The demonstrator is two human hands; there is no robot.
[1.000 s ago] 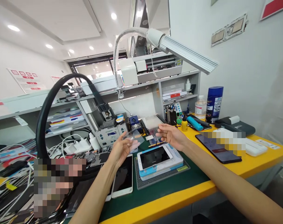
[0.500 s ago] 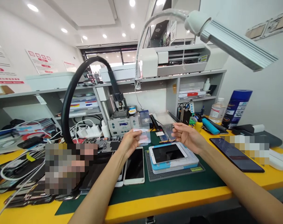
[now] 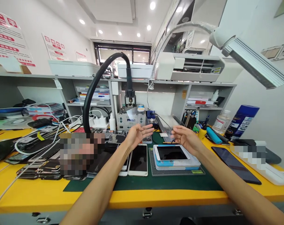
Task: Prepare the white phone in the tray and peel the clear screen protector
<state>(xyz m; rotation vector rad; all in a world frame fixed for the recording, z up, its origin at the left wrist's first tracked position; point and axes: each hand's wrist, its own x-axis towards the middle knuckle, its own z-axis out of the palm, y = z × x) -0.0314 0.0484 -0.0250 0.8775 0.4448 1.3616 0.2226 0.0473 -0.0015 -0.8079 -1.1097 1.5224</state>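
My left hand (image 3: 137, 133) is raised over the green mat (image 3: 165, 182) with its fingers spread and nothing gripped. A small clear film (image 3: 132, 113) shows just above it, in front of the grey station (image 3: 123, 121); I cannot tell whether they touch. My right hand (image 3: 186, 138) is curled, pinching a thin clear sheet (image 3: 167, 128) at its near edge. Below and between the hands a white phone (image 3: 171, 152) lies face up on a blue holder (image 3: 179, 164). Two more white phones (image 3: 139, 160) lie left of it.
A black hose (image 3: 93, 90) arches over the bench at centre left. A pile of phone screens and cables (image 3: 31, 162) covers the left side. A dark phone (image 3: 235, 164), a blue spray can (image 3: 241, 122) and bottles stand at right. A lamp head (image 3: 251, 62) hangs above.
My left hand has let go of the clear film and spread its fingers; the film is now above it. The camera has turned left. My right hand has barely moved.
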